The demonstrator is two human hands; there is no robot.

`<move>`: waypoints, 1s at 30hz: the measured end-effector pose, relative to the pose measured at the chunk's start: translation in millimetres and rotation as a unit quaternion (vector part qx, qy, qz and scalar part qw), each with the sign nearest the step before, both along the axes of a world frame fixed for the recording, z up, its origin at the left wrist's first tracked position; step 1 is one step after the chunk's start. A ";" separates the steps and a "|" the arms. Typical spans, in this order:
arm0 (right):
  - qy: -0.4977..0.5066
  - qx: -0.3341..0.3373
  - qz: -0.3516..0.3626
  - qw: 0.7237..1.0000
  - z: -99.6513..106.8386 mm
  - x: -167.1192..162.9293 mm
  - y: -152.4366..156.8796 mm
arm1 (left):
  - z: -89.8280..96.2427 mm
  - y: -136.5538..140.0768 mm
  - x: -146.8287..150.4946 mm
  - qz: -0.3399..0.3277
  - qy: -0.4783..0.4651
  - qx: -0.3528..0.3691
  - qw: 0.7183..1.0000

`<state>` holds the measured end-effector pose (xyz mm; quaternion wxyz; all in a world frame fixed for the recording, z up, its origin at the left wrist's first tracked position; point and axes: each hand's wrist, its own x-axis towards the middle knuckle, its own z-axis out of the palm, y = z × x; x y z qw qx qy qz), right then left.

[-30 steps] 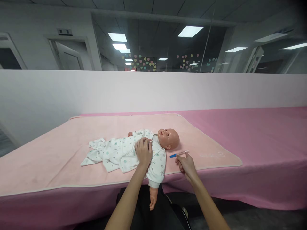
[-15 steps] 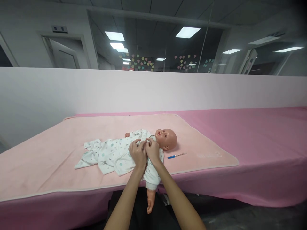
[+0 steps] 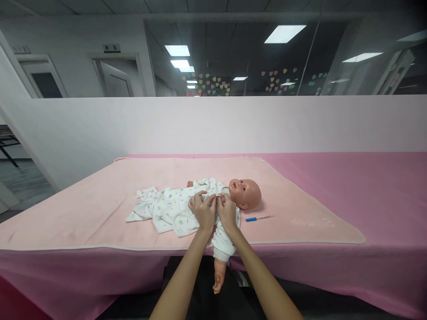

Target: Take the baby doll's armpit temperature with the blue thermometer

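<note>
A baby doll [image 3: 248,194] lies on its back, head to the right, dressed in a white patterned baby outfit [image 3: 170,205]. At the chest, just below the neck, my left hand [image 3: 204,211] pinches the outfit's cloth with bent fingers. Right beside it my right hand [image 3: 227,210] is closed on the same cloth near the collar, the fingertips of both hands almost meeting. What exactly lies between the fingertips is too small to make out. One sleeved doll arm [image 3: 219,271] hangs over the table's front edge between my forearms.
A peach mat [image 3: 100,209] lies under the doll on a pink-covered table [image 3: 383,200]. To the right of the doll's shoulder rests a pen with a blue cap [image 3: 255,219]. A white low wall [image 3: 233,124] with a glass panel above it stands behind the table.
The view has turned a little to the left, so everything sits further right in the picture. Both hands stay at the outfit's chest, with little change in their grip.
</note>
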<state>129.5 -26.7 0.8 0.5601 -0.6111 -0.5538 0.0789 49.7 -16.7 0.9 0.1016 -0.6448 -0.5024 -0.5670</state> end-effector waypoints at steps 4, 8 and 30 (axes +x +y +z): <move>-0.006 0.000 -0.017 1.000 -1.5 0.5 -1.0 | 0.1 -1.2 0.3 -0.005 0.000 -0.004 1.000; -0.006 0.000 -0.031 1.000 -1.7 0.7 -0.2 | 0.8 -3.4 0.4 -0.013 0.017 -0.018 1.000; 0.135 0.079 0.016 0.988 -7.4 -0.8 -2.7 | 2.1 -18.8 -29.3 -0.047 -0.013 -0.089 0.995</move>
